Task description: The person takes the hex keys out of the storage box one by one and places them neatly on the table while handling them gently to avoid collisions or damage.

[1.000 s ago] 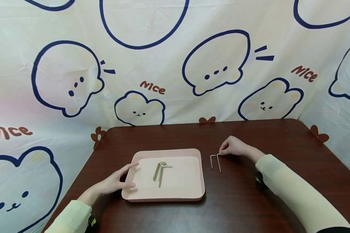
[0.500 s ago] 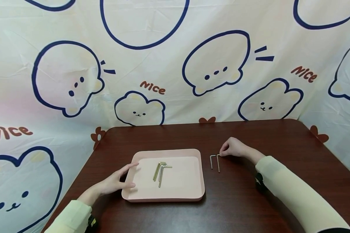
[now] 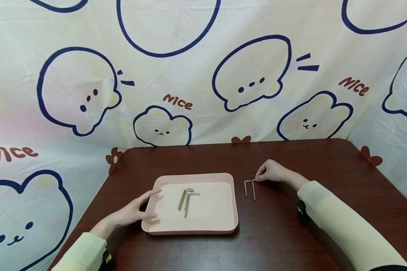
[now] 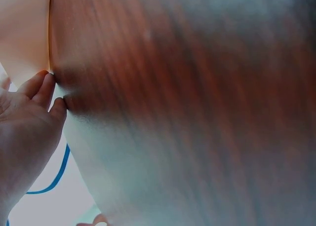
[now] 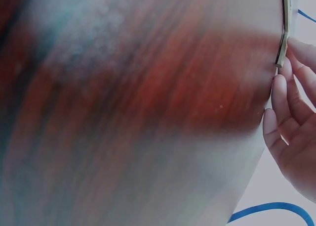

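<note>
A pale pink tray (image 3: pixel 217 207) lies on the dark table, with several L-shaped hex keys (image 3: pixel 187 206) grouped inside it. My left hand (image 3: pixel 130 212) holds the tray by its left side, thumb and forefinger reaching over the rim; in the left wrist view, other fingertips (image 4: pixel 58 103) are down at the tabletop beside it. Right of the tray, my right hand (image 3: pixel 273 171) pinches the short arm of a hex key (image 3: pixel 254 192) between thumb and forefinger. Another hex key (image 3: pixel 245 189) lies just left of that one, apart from the hand.
The brown wooden table (image 3: pixel 203 252) runs back to a printed cloth (image 3: pixel 203 75) with cartoon bears, which hangs behind it and on both sides. The held key's bend (image 5: pixel 285 34) shows close to the table in the right wrist view.
The pinched hex key has swung slightly, its long arm's lower end moving left, so it now lies nearly parallel to the neighbouring key. My left hand and the tray have kept still.
</note>
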The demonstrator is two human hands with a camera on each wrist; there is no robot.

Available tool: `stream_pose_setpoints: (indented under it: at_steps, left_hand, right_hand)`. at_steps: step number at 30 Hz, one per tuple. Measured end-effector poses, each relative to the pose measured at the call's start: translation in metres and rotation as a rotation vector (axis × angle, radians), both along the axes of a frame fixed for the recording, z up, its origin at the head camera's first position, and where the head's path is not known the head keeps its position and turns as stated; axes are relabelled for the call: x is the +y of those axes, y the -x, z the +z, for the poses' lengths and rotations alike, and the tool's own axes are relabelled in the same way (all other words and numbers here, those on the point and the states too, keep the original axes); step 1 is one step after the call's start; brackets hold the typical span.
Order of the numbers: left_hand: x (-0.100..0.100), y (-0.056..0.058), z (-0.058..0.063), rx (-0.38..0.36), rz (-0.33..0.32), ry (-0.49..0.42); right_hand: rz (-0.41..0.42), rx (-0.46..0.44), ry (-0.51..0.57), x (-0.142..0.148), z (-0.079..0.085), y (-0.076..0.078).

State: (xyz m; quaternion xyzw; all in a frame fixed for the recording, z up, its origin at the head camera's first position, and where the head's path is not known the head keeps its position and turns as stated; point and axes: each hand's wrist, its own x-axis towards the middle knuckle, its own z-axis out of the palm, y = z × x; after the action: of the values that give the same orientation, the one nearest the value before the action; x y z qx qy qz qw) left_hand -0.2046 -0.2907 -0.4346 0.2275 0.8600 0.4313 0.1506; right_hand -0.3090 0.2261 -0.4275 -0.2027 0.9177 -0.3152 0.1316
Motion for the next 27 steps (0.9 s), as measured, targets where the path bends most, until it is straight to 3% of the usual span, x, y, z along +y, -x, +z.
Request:
stream_pose_setpoints:
  at_steps: [15, 27]
  left_hand:
    - [0.000, 0.000, -0.001, 0.003, 0.005, 0.019]
    - [0.001, 0.000, 0.000, -0.009, 0.003, 0.011]
  right_hand:
    - [0.024, -0.025, 0.015, -0.002, 0.008, -0.001]
    - [0.012, -0.011, 0.015, -0.008, 0.036, 0.002]
